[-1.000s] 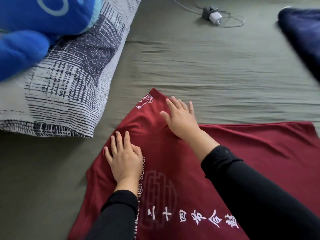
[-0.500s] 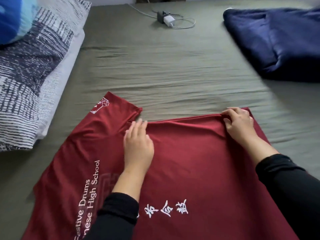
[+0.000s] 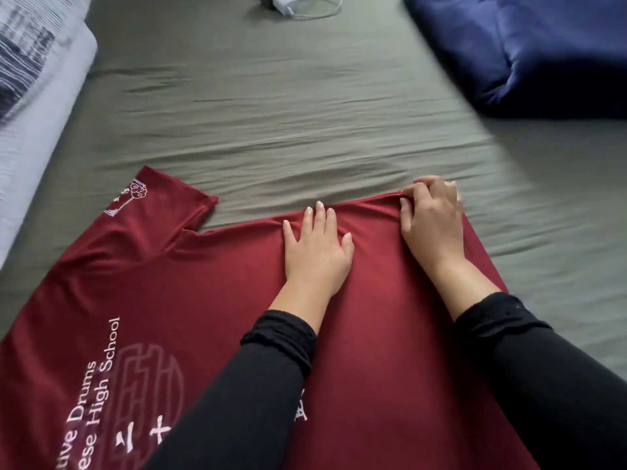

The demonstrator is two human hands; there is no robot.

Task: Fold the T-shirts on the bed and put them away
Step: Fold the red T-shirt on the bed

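left hand (image 3: 315,247) lies flat on the maroon t-shirt (image 3: 210,290), fingers straight and slightly spread, palm pressing the cloth just inside the shirt's far edge. right hand (image 3: 432,225) sits just beside it, toward the shirt's far right corner, with fingertips (image 3: 407,195) curled and pinching that far edge, which puckers into small folds between the two hands. both arms wear black sleeves (image 3: 271,368) that cross over the shirt from the near side.

the shirt is spread on the green bedsheet (image 3: 288,113), white lettering and a round printed emblem showing on its near left part, and one short sleeve with a small white logo (image 3: 130,198) sticking out at its far left corner. beyond the shirt the sheet is wrinkled. well beyond the shirt's right corner lies a dark blue blanket (image 3: 526,52), bunched. off the shirt's left side sits a patterned pillow (image 3: 30,89), partly cut off by the frame. far beyond the shirt, at the sheet's top edge, a white charger with a looped cable (image 3: 288,5) rests.
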